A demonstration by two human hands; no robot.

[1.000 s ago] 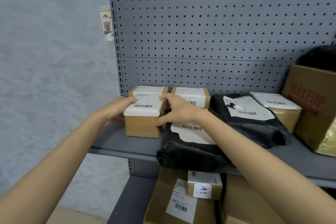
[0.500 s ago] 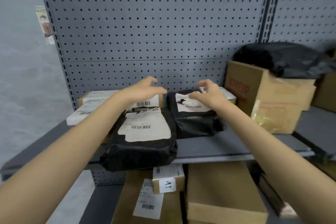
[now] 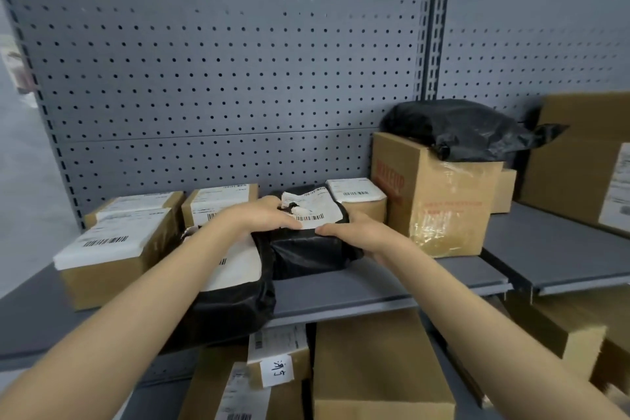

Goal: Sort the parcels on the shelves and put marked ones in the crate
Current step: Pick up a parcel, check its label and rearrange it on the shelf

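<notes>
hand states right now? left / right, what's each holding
Left hand: closed on the black poly parcel, at its left edge.
Right hand: closed on the same parcel, at its right side.

Glossy black plastic parcel [image 3: 308, 251], matt cardboard box [image 3: 439, 201]

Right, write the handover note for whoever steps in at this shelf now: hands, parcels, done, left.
Left hand: resting on top of the black plastic mailer bag with the torn white label, at its left end.
Right hand: gripping the same bag's right side, fingers on top by the label.
The bag lies on the grey metal shelf, not yet lifted. A second black mailer bag sits to its left, overhanging the shelf edge; small brown cardboard boxes with white labels are further left.
Done: cannot tell. No crate in view.
Left: check this bag's label, then sort the rest.
</notes>
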